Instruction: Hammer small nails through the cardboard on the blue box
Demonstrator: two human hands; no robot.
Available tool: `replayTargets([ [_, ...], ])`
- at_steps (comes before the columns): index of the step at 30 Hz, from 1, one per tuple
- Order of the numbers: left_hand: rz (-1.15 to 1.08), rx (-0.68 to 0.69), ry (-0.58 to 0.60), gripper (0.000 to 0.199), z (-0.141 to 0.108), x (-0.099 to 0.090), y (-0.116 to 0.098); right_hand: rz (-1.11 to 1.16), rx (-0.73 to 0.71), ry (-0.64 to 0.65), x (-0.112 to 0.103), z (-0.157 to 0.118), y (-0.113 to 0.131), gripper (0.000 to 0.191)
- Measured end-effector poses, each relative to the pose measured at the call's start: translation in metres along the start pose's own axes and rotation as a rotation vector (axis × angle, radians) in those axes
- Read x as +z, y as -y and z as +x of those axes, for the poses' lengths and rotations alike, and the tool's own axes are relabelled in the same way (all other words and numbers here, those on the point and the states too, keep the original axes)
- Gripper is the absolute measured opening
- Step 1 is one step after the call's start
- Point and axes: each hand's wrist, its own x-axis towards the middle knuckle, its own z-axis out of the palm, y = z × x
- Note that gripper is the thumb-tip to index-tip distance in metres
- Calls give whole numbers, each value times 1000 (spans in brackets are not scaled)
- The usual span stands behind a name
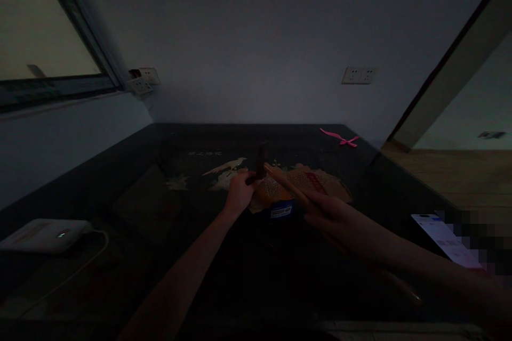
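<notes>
Right hand (332, 213) gripping slim wooden stick (286, 185) (dim)

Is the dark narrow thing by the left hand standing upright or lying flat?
Upright: the dark narrow thing rises vertically from the left hand, above the table. What it is: cannot tell.

Dim home room: dark table (132, 170), wall sockets (358, 75), window (44, 32).

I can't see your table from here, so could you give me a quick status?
Left hand gripping dark upright object. Right hand holding wooden stick over patterned packet. Nothing between them.
</notes>
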Motion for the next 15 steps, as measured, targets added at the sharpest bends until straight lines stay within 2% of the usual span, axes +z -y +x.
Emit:
replayTargets([
  [2,10,0,-4,14,0,-1,-1,-3,20,10,1,-1,-2,24],
  [6,-19,-15,14,12,-1,-1,-7,23,-71,-42,-1,-2,-1,30],
  [15,86,-28,6,12,0,-2,-6,38,-1,-21,1,-2,-2,29],
])
